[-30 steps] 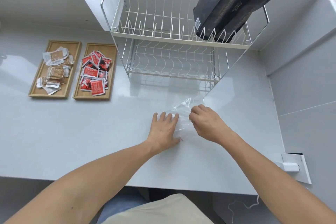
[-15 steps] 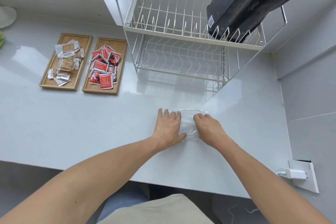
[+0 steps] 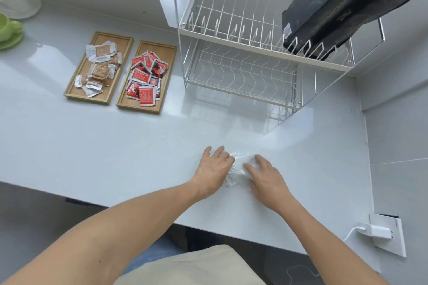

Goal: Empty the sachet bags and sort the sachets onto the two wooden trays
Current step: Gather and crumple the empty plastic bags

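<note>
Two wooden trays lie side by side at the far left of the counter. The left tray (image 3: 74,86) holds several brown and white sachets (image 3: 99,69). The right tray (image 3: 167,53) holds several red sachets (image 3: 144,80). Near the counter's front edge an empty clear plastic bag (image 3: 238,165) lies flattened and folded. My left hand (image 3: 213,170) presses flat on its left side with fingers spread. My right hand (image 3: 264,177) presses on its right side. Most of the bag is hidden under both palms.
A white two-tier dish rack (image 3: 245,46) stands behind the bag, with a black pouch (image 3: 328,14) leaning in its top tier. A green cup on a saucer (image 3: 8,31) sits at the far left. A white charger (image 3: 376,231) is plugged in at the right.
The bag stood partly raised between my hands; it now lies folded flat under them. My right hand has slid down onto it. The view has shifted, showing more of the left counter.
</note>
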